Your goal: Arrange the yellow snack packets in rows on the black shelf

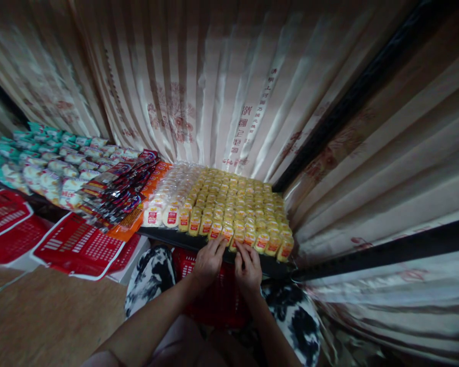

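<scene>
Several rows of small yellow wrapped snack packs (237, 204) with red labels stand upright, packed tightly on a dark shelf (168, 235). At the front row my left hand (208, 262) has its fingers closed on the top of a yellow pack. Just to its right, my right hand (248, 265) bends its fingers over the neighbouring front packs, thumb side toward the left hand. The fingertips partly cover these packs, so the exact grip is hard to see. White wrapped packs (171, 216) with red labels adjoin the yellow ones on the left.
Dark red-brown pouches (118, 186) lie over orange packaging (153, 186). Further left are white and green packets (61, 163). Red bags (80, 244) stand by the floor (53, 316). A red basket (218, 300) sits between my knees. Pleated curtains (214, 76) hang behind.
</scene>
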`<state>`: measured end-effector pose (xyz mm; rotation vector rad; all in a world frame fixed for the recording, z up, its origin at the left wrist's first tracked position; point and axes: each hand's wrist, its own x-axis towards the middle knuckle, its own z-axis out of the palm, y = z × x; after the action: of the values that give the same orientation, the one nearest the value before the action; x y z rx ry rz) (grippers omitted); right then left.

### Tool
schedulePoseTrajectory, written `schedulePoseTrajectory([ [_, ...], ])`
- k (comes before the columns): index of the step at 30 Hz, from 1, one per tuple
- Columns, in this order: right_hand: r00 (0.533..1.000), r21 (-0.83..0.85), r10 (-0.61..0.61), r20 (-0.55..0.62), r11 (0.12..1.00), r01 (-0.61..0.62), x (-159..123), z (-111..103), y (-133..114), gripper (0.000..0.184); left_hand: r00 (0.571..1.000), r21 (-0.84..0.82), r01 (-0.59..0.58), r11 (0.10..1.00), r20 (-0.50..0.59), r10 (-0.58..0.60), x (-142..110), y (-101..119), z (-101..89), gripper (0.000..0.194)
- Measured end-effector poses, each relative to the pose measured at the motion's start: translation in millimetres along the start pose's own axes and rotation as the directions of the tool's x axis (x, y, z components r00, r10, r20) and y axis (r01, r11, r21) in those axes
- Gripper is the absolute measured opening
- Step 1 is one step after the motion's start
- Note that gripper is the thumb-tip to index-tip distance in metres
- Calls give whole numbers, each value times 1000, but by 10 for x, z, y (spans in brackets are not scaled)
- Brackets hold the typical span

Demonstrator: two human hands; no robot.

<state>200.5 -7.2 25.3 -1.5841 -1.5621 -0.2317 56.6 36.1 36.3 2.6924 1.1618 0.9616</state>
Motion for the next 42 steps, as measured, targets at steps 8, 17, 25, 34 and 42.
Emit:
schedulePoseTrajectory([
  [8,992,-203,-72,-102,978,50,42,-68,17,43,957,8,207,978,-210,-201,-23,-39,-117,50],
  [17,996,-292,0,-91,956,-27,115,82,22,58,787,-107,484,868,-381,-485,63,-433,-89,66],
  [25,997,-306,46,-54,950,-60,142,147,35,59,813,-161,463,871,-313,-490,111,-540,-9,67],
  [34,998,-346,42,-45,937,-55,142,185,46,53,849,-44,420,906,-333,-410,117,-570,31,64],
  [42,998,-367,46,-47,928,-60,151,197,40,54,868,20,408,913,-317,-381,138,-550,57,69],
])
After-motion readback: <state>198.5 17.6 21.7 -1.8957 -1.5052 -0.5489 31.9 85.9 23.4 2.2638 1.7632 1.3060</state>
